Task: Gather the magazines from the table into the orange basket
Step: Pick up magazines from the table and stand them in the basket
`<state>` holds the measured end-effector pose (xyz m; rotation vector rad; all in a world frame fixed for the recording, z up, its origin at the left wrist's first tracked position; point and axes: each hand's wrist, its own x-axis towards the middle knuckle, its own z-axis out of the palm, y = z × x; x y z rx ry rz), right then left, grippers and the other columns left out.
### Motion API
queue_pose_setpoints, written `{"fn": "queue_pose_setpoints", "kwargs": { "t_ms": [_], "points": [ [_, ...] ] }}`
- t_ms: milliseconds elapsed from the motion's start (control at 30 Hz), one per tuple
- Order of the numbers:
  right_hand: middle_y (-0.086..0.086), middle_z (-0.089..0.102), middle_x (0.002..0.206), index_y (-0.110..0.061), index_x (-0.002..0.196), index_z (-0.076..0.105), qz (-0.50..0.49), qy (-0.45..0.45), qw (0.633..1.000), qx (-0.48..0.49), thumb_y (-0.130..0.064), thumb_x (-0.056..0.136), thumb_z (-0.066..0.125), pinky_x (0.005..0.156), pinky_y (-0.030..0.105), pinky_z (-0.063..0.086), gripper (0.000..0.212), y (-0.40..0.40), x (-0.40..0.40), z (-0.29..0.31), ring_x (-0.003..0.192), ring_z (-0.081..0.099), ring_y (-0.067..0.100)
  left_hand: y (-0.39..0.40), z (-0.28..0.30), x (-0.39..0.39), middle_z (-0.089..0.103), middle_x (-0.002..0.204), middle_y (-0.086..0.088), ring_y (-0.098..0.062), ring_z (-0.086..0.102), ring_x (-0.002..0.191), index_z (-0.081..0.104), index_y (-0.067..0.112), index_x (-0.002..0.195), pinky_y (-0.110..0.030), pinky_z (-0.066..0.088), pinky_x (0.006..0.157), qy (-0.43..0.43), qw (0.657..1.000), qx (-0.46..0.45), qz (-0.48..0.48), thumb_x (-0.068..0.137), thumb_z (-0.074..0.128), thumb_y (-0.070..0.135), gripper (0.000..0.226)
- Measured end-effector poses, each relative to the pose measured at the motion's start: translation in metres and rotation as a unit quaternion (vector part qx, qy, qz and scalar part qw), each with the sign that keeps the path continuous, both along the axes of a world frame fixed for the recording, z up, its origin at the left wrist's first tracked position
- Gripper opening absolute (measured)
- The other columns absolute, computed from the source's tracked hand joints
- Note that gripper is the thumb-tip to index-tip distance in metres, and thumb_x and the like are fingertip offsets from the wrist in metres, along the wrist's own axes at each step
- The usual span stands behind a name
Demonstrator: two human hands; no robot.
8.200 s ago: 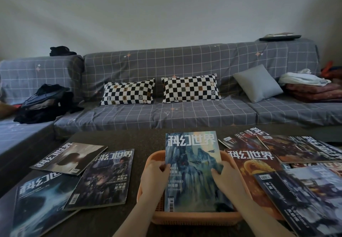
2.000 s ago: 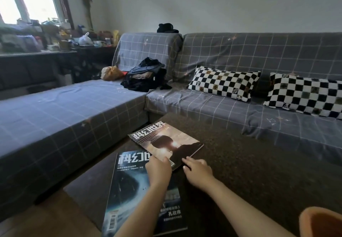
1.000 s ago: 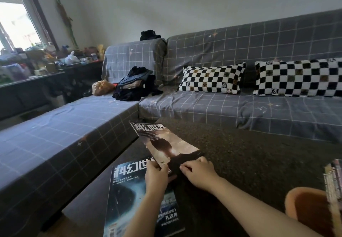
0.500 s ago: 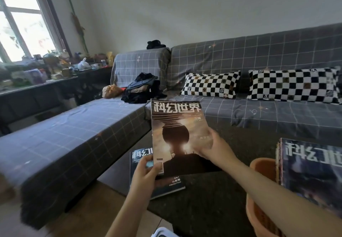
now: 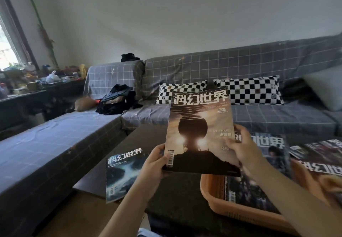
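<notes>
Dark table (image 5: 177,196): one magazine (image 5: 199,135) upright in both hands' grip, left (image 5: 154,164), right (image 5: 244,149), beside one orange basket (image 5: 236,211)

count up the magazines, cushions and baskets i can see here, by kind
magazines: 4 clearly visible: one held up by both hands, one flat on the table's left corner, one on top in the basket, one at the right edge; more may be hidden
checkered cushions: 2
grey cushion: 1
orange basket: 1
total: 8

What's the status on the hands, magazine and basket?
Both hands, left and right, grip one magazine, lifted clear. Basket at right, already holding magazines. Path clear; blue magazine still on the table.
</notes>
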<state>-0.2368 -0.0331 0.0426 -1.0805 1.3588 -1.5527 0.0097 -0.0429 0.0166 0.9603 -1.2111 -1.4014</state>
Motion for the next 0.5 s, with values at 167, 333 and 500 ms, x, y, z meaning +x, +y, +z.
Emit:
{"fn": "queue_pose_setpoints", "kwargs": {
  "t_ms": [167, 333, 500],
  "points": [
    [0.004, 0.066, 0.1, -0.038, 0.116, 0.046, -0.047, -0.02, 0.998, 0.032, -0.012, 0.09, 0.058, 0.072, 0.04, 0.054, 0.039, 0.027, -0.062, -0.015, 0.089, 0.066, 0.025, -0.003, 0.001, -0.063, 0.068, 0.117, -0.01, -0.03, 0.064, 0.108, 0.054, 0.022, 0.124, -0.047, 0.054, 0.085, -0.025, 0.998, -0.018, -0.061, 0.087, 0.056, -0.006, 0.047],
    [0.004, 0.065, 0.104, -0.039, 0.116, 0.046, -0.096, 0.006, 0.994, 0.049, -0.014, 0.09, 0.059, 0.073, 0.039, 0.054, 0.039, 0.05, -0.112, -0.029, 0.089, 0.066, 0.024, -0.002, -0.011, -0.121, 0.069, 0.114, -0.007, -0.026, 0.067, 0.106, 0.055, 0.022, 0.118, -0.05, 0.055, 0.089, -0.044, 0.995, 0.029, -0.087, 0.089, 0.058, 0.002, 0.035],
    [0.001, 0.066, 0.104, -0.034, 0.127, 0.042, -0.127, 0.024, 0.989, 0.078, -0.015, 0.091, 0.058, 0.073, 0.041, 0.055, 0.043, 0.064, -0.14, -0.048, 0.089, 0.066, 0.023, -0.003, -0.031, -0.167, 0.071, 0.106, 0.0, -0.018, 0.07, 0.094, 0.058, 0.025, 0.108, -0.043, 0.058, 0.085, -0.09, 0.994, 0.035, -0.054, 0.088, 0.062, 0.008, 0.026]
  ]
}}
